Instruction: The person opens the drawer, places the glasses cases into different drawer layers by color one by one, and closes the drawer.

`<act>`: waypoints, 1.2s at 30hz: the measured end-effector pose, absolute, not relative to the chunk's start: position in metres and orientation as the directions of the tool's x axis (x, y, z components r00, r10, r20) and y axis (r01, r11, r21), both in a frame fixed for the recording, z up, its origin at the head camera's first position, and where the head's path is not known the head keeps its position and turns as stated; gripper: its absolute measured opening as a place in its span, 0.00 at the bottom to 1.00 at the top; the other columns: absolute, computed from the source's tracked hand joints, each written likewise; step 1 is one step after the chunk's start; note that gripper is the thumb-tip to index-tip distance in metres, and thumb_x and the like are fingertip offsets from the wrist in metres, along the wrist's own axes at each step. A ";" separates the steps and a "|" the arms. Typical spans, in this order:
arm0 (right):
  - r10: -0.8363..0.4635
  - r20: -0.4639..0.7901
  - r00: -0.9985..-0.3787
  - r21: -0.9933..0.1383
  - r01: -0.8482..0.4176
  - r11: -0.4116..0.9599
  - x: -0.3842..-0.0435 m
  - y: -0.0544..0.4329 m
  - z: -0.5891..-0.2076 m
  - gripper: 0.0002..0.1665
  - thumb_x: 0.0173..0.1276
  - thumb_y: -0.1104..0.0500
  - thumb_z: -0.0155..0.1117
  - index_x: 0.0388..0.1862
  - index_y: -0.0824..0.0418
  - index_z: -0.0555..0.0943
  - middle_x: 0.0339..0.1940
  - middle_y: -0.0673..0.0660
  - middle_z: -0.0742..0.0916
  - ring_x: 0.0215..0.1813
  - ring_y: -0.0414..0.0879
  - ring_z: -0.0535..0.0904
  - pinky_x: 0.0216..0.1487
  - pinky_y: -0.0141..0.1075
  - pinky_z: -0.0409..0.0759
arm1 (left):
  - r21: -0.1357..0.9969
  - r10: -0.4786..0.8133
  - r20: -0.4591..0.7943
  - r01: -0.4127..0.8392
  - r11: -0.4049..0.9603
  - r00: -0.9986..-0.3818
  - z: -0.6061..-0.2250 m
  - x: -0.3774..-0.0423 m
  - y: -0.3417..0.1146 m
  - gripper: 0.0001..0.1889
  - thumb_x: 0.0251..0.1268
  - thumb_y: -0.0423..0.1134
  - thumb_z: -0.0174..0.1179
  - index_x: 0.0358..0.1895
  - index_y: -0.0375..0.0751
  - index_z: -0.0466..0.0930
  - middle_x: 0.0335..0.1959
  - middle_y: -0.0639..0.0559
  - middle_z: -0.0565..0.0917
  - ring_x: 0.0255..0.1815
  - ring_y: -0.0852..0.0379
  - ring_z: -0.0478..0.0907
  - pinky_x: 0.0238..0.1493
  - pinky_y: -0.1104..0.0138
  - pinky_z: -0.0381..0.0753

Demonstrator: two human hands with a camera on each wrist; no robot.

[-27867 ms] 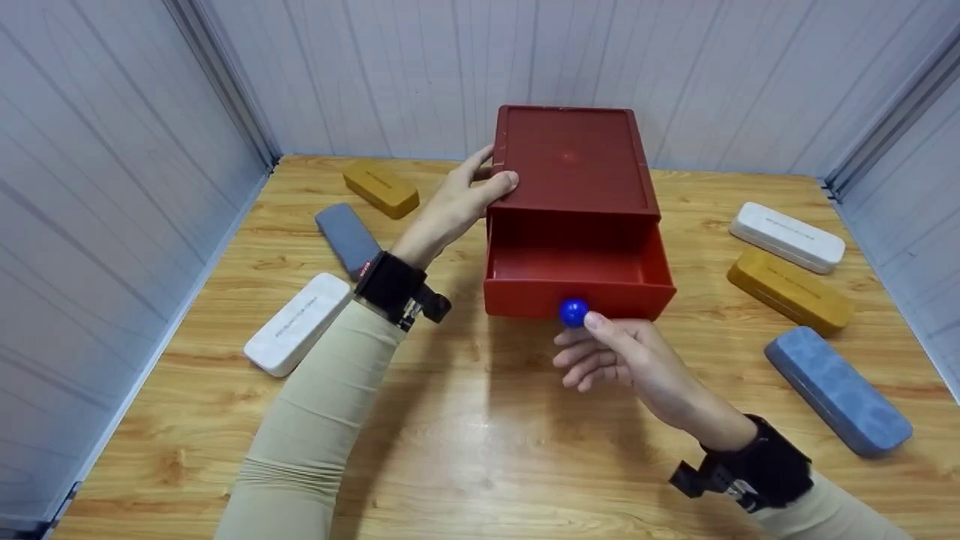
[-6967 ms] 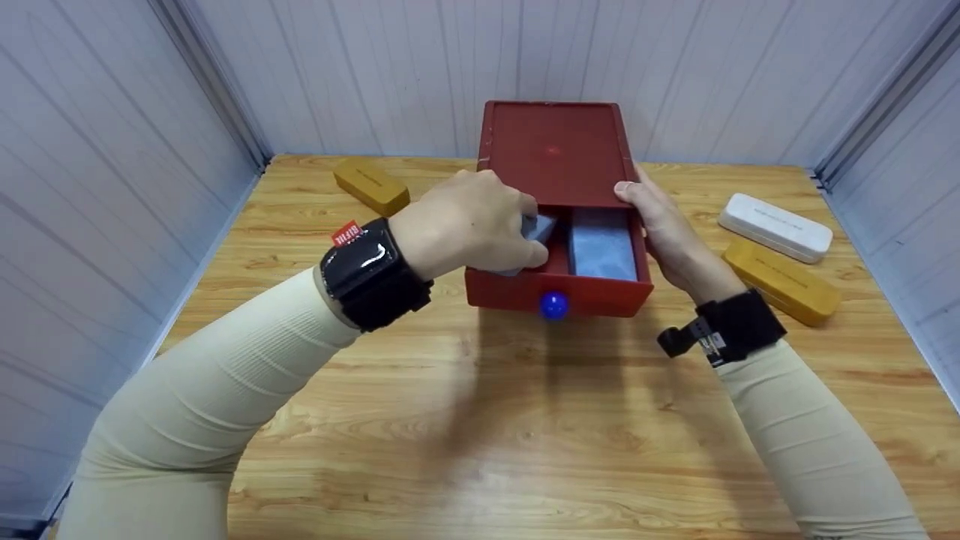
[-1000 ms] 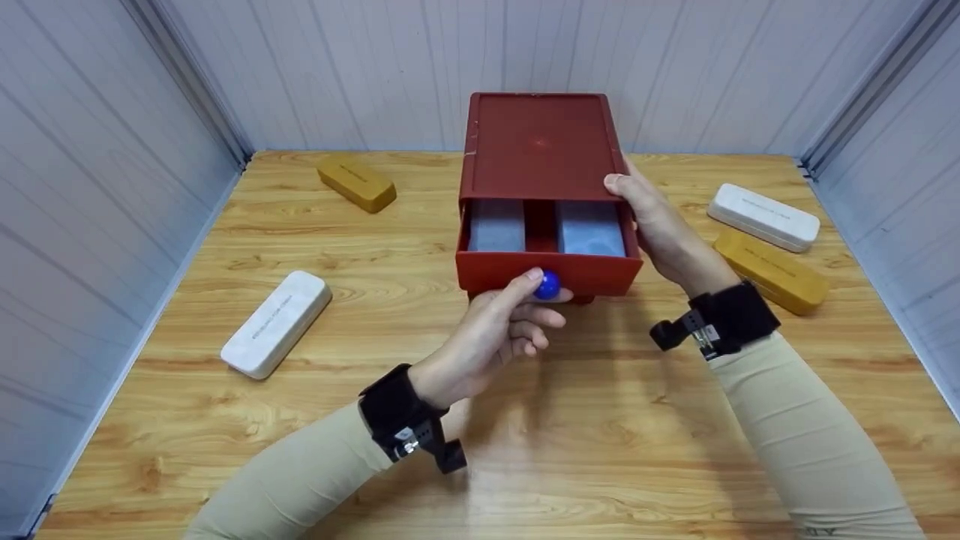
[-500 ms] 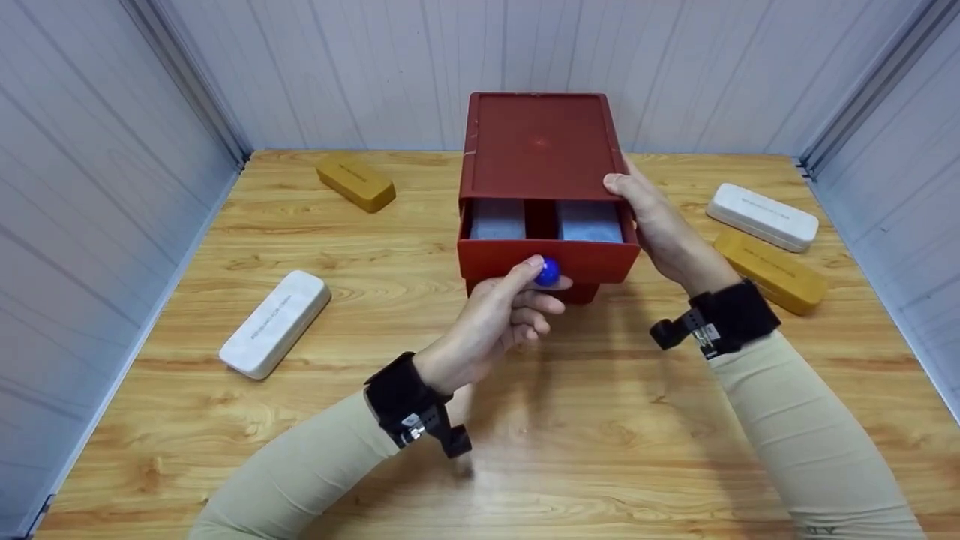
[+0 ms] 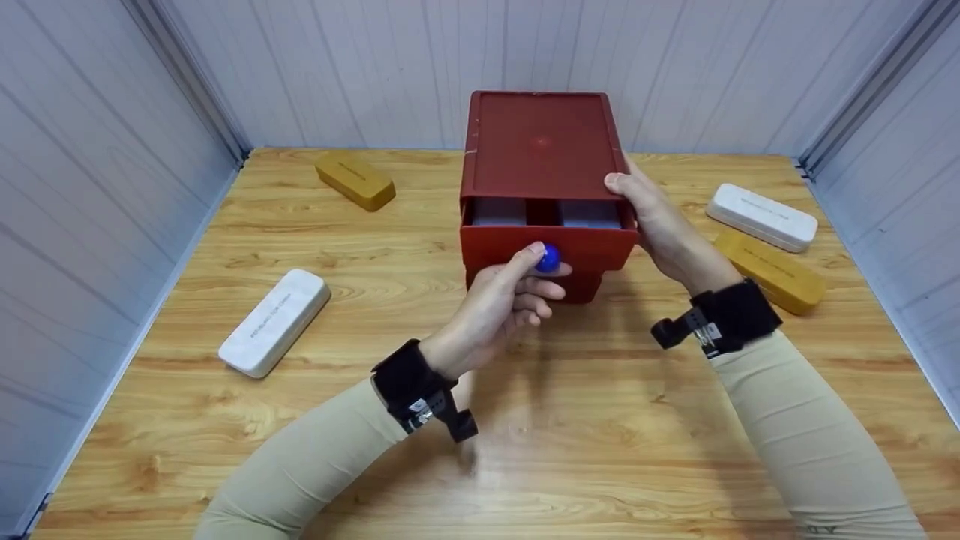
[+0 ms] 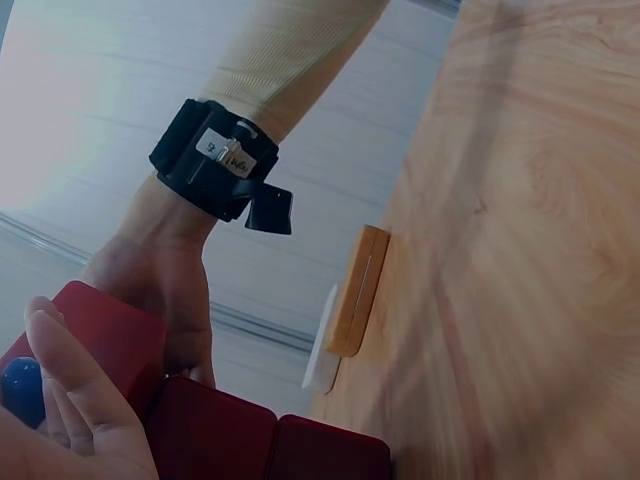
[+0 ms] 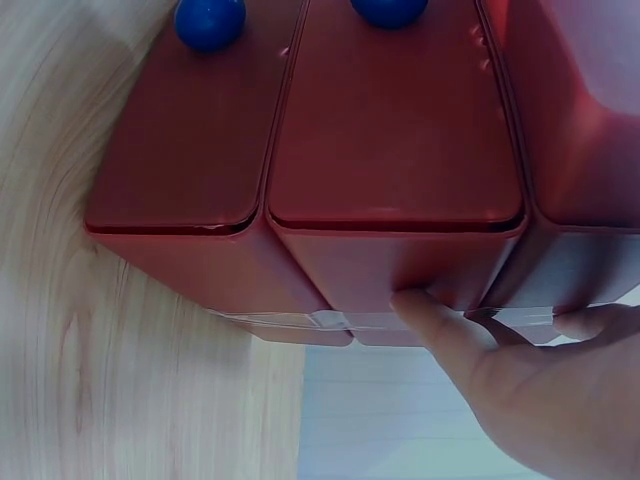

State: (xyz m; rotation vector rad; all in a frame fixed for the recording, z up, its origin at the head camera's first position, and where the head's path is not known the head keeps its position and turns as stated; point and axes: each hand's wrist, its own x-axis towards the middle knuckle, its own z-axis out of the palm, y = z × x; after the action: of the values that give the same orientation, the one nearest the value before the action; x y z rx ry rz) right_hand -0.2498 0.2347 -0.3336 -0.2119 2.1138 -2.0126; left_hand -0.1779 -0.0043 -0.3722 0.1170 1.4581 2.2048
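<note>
A red drawer cabinet (image 5: pixel 544 146) stands toward the back, its top drawer (image 5: pixel 487 244) pulled part way out. Inside that drawer lie a grey glasses case (image 5: pixel 501 211) on the left and a blue glasses case (image 5: pixel 589 214) on the right, mostly covered by the cabinet top. My left hand (image 5: pixel 506 300) pinches the drawer's round blue knob (image 5: pixel 550 259) between thumb and fingers. My right hand (image 5: pixel 660 221) rests on the cabinet's right side, thumb over the top edge; in the right wrist view the right hand (image 7: pixel 550 390) presses fairly straight fingers against it.
On the left lie a yellow glasses case (image 5: pixel 355 181) and a white one (image 5: pixel 275 322). A white case (image 5: pixel 762 217) and a yellow case (image 5: pixel 771 271) lie to the right, near my right forearm. Panel walls (image 5: pixel 375 67) border the wooden table (image 5: pixel 600 450).
Over the last second my left hand pushed the top drawer inward, covering more of the two cases. Earlier the drawer held nothing; the grey and blue cases have since gone from table to drawer.
</note>
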 end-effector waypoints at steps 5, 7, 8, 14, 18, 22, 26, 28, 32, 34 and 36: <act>-0.252 -0.069 -0.965 -0.997 0.057 0.056 -0.249 0.235 -0.333 0.43 0.80 0.42 0.50 0.89 0.32 0.48 0.81 0.54 0.70 0.69 0.50 0.75 0.68 0.46 0.72 | 0.896 0.436 -0.191 -0.338 -0.288 -0.879 -0.372 -0.184 -0.004 0.26 0.81 0.58 0.57 0.54 0.37 0.90 0.30 0.53 0.89 0.23 0.63 0.80 0.27 0.76 0.79; -0.255 -0.066 -0.965 -0.997 0.055 0.051 -0.248 0.236 -0.333 0.43 0.80 0.42 0.50 0.89 0.32 0.48 0.80 0.55 0.71 0.68 0.50 0.76 0.66 0.43 0.75 | 0.907 0.431 -0.190 -0.326 -0.268 -0.882 -0.371 -0.186 -0.004 0.26 0.81 0.59 0.57 0.53 0.38 0.90 0.31 0.53 0.89 0.24 0.62 0.80 0.28 0.75 0.79; -0.255 -0.066 -0.965 -0.997 0.056 0.047 -0.248 0.236 -0.333 0.43 0.81 0.43 0.50 0.89 0.32 0.48 0.80 0.55 0.71 0.67 0.49 0.76 0.64 0.42 0.76 | 0.911 0.428 -0.189 -0.321 -0.260 -0.884 -0.372 -0.187 -0.004 0.26 0.80 0.59 0.57 0.53 0.38 0.90 0.31 0.53 0.89 0.24 0.62 0.80 0.28 0.75 0.80; -0.244 -0.072 -0.967 -0.997 0.063 0.045 -0.248 0.236 -0.333 0.43 0.81 0.43 0.51 0.89 0.32 0.47 0.81 0.56 0.71 0.65 0.48 0.77 0.59 0.38 0.80 | 0.920 0.413 -0.188 -0.307 -0.243 -0.891 -0.372 -0.193 -0.002 0.26 0.80 0.60 0.57 0.52 0.40 0.91 0.31 0.52 0.89 0.24 0.62 0.80 0.29 0.74 0.80; -0.235 -0.079 -0.969 -0.997 0.072 0.039 -0.247 0.236 -0.332 0.44 0.81 0.43 0.51 0.89 0.33 0.46 0.81 0.55 0.70 0.66 0.47 0.76 0.59 0.37 0.80 | 0.920 0.412 -0.178 -0.300 -0.253 -0.893 -0.371 -0.196 -0.001 0.26 0.80 0.59 0.57 0.52 0.39 0.90 0.31 0.52 0.88 0.24 0.62 0.80 0.29 0.74 0.80; -0.231 -0.091 -0.969 -0.996 0.086 0.033 -0.246 0.235 -0.332 0.45 0.81 0.43 0.52 0.89 0.32 0.46 0.81 0.55 0.70 0.66 0.46 0.76 0.59 0.37 0.79 | 0.916 0.410 -0.173 -0.299 -0.268 -0.896 -0.371 -0.199 -0.001 0.26 0.81 0.59 0.57 0.52 0.38 0.90 0.30 0.53 0.88 0.23 0.62 0.80 0.28 0.74 0.79; -0.231 -0.093 -0.968 -0.996 0.088 0.030 -0.247 0.234 -0.331 0.45 0.81 0.43 0.52 0.89 0.32 0.46 0.82 0.54 0.69 0.68 0.48 0.74 0.63 0.40 0.77 | 0.916 0.399 -0.178 -0.299 -0.266 -0.900 -0.371 -0.202 0.000 0.26 0.80 0.59 0.57 0.51 0.39 0.91 0.30 0.53 0.88 0.23 0.63 0.80 0.28 0.74 0.79; -0.232 -0.092 -0.968 -0.996 0.088 0.029 -0.247 0.234 -0.331 0.45 0.81 0.42 0.52 0.89 0.32 0.46 0.82 0.54 0.68 0.70 0.49 0.72 0.65 0.42 0.74 | 0.918 0.394 -0.179 -0.298 -0.263 -0.901 -0.371 -0.204 0.000 0.26 0.80 0.60 0.57 0.51 0.39 0.91 0.30 0.53 0.88 0.23 0.63 0.80 0.28 0.74 0.79; -0.237 -0.091 -0.967 -0.996 0.085 0.034 -0.247 0.234 -0.331 0.45 0.81 0.42 0.52 0.89 0.32 0.45 0.84 0.53 0.65 0.75 0.50 0.68 0.71 0.49 0.70 | 0.920 0.394 -0.179 -0.296 -0.258 -0.901 -0.371 -0.207 0.001 0.26 0.80 0.60 0.56 0.52 0.39 0.91 0.31 0.53 0.88 0.24 0.62 0.80 0.28 0.74 0.79; -0.240 -0.089 -0.967 -0.996 0.083 0.034 -0.247 0.235 -0.331 0.45 0.81 0.42 0.52 0.89 0.32 0.44 0.85 0.53 0.64 0.77 0.51 0.65 0.74 0.52 0.67 | 0.921 0.396 -0.179 -0.295 -0.255 -0.901 -0.371 -0.208 0.001 0.26 0.80 0.60 0.56 0.52 0.39 0.91 0.31 0.52 0.88 0.25 0.62 0.80 0.29 0.74 0.80; -0.242 -0.086 -0.967 -0.996 0.080 0.032 -0.247 0.235 -0.331 0.45 0.81 0.42 0.51 0.89 0.32 0.45 0.86 0.52 0.63 0.78 0.51 0.64 0.75 0.55 0.65 | 0.921 0.395 -0.180 -0.295 -0.254 -0.901 -0.371 -0.209 0.002 0.26 0.80 0.60 0.56 0.52 0.39 0.91 0.32 0.52 0.88 0.25 0.61 0.80 0.30 0.73 0.80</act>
State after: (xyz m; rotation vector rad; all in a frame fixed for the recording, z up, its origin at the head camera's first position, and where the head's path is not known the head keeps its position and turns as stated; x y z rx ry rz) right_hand -0.2471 0.2349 -0.3307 -0.1669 2.0763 -2.0304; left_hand -0.2091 0.0016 -0.3706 0.1213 1.5785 2.1888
